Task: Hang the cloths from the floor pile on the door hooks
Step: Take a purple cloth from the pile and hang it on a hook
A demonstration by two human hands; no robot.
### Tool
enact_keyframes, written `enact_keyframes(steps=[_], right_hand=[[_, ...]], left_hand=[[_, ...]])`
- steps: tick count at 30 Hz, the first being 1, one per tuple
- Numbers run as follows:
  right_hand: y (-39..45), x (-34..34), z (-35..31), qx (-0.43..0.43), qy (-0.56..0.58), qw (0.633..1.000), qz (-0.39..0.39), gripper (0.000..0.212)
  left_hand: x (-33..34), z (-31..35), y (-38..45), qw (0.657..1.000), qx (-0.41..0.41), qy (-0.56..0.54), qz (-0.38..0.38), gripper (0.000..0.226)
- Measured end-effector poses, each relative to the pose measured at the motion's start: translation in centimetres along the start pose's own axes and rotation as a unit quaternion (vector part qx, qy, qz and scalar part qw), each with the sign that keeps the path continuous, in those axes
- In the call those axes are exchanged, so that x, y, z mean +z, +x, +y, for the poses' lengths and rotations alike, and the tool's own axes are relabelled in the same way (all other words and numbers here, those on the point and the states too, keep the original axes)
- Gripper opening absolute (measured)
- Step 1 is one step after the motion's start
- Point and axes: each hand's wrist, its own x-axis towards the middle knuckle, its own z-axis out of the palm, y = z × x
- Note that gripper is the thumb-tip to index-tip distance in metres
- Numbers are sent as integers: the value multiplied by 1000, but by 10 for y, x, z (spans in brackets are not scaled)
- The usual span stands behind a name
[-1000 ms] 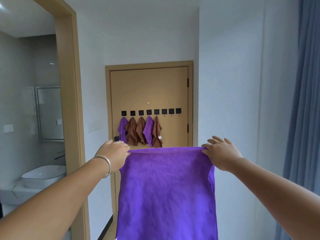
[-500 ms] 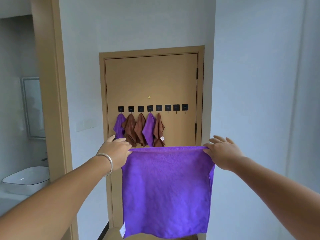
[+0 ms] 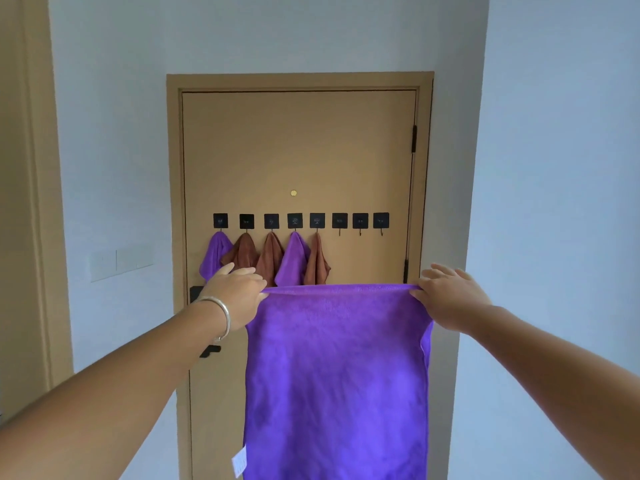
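A purple cloth (image 3: pixel 337 375) hangs spread flat in front of me, a white label at its lower left corner. My left hand (image 3: pixel 235 292) pinches its top left corner and my right hand (image 3: pixel 450 299) pinches the top right corner. Ahead stands a tan door (image 3: pixel 298 150) with a row of black square hooks (image 3: pixel 301 221). Purple and brown cloths (image 3: pixel 270 259) hang from the five hooks on the left. The three hooks on the right (image 3: pixel 360 221) are bare. The floor pile is out of view.
White walls flank the door on both sides. A wall switch plate (image 3: pixel 121 261) sits left of the door. A black door handle (image 3: pixel 207 351) shows behind my left forearm. Another tan door frame (image 3: pixel 31 202) runs down the far left.
I have come closer to the door, which now looks larger and fills more of the view. The bathroom on the left has dropped out of sight. Both hands keep the same hold on the cloth.
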Motion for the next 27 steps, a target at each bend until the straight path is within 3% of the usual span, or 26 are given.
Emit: enact_keyframes(steps=[10, 18, 27], right_hand=[[110, 75, 0, -7, -45, 998, -37, 38], [226, 135, 28, 25, 34, 999, 1, 43], [354, 196, 67, 45, 140, 985, 90, 40]], left_hand=[[72, -24, 118, 1000, 22, -14, 2, 37], [123, -28, 224, 1000, 9, -20, 0, 35], [166, -24, 336, 995, -38, -76, 52, 31]])
